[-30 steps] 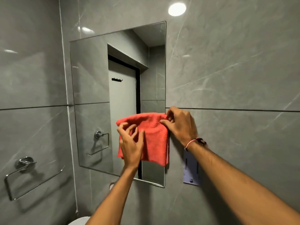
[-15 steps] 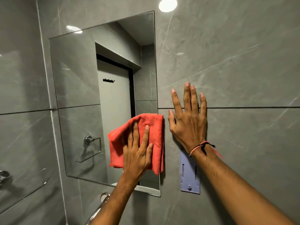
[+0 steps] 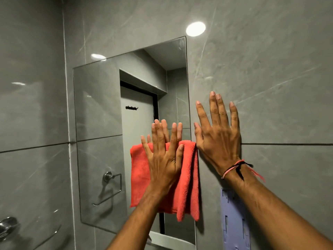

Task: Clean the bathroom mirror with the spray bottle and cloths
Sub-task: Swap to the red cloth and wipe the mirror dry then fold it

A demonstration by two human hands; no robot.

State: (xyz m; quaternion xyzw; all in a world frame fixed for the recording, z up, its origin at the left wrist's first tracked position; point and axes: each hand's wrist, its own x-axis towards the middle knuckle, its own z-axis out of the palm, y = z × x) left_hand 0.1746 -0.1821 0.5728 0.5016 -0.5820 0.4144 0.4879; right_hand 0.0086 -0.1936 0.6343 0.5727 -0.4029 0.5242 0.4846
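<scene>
1. The mirror [image 3: 100, 134] was on the grey tile wall [image 3: 270, 69], and we were at its lower right part; our left hand [image 3: 164, 159] lay flat and spread on the red cloth [image 3: 139, 177], pressing it on the glass without closing around it.
2. The cloth was folded; it hung below our left palm, its top edge under our fingers [image 3: 156, 134] and its right fold at the edge of the mirror, just beside our right hand [image 3: 219, 139].
3. Our right hand was wide open and held nothing; it rested flat on the wall, right of the cloth, and we could not tell if its thumb touched the fabric.
4. We judged that the wiping was in progress. The glass above and left of our left hand looked clean, but we could not see streaks or spray drops clearly. No spray bottle and no second cloth were in view.
5. Half a second before, our left hand was lower on the cloth and one corner stood out to the left; now the hand was higher, its fingertips over the top edge, and the cloth hung straighter.
6. One second before, our right hand pinched the top corner of the cloth; now it was off it.
</scene>
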